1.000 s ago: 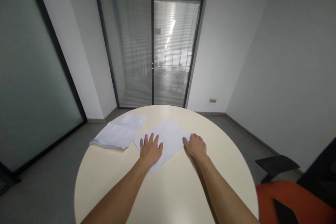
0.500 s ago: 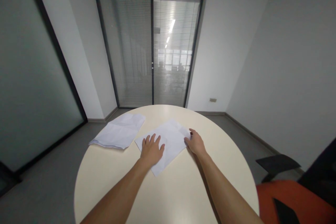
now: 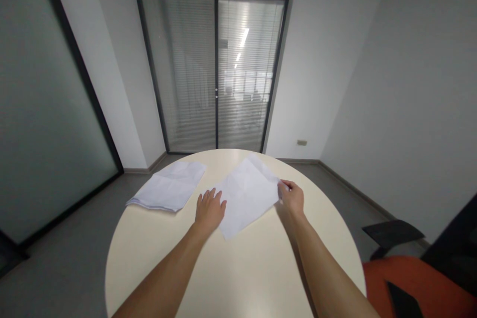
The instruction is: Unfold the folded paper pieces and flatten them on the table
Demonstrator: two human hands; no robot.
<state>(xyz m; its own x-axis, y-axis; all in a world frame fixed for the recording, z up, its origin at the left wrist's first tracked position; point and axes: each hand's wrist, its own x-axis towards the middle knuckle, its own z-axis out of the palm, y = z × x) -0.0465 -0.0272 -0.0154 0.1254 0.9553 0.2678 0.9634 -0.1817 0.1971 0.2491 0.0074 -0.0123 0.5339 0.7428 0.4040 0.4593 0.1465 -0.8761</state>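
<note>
A white sheet that looks like paper or thin cloth (image 3: 249, 191) lies turned at an angle on the round table, with faint creases across it. My right hand (image 3: 291, 196) pinches its right corner, slightly raised off the tabletop. At the sheet's left corner rests my left hand (image 3: 209, 208), palm down with fingers spread, touching or just beside the edge. To the left lies a stack of similar white sheets (image 3: 169, 186), its near edge showing layers.
The round cream table (image 3: 231, 278) fills the foreground. An orange chair (image 3: 413, 283) with a black armrest (image 3: 395, 233) stands close at its right. Beyond the table are a glazed door with blinds (image 3: 216, 74) and grey walls.
The white sheet has shifted right and away from me, its right corner in my right hand. My left hand has slid slightly left, from on top of the sheet to its left corner.
</note>
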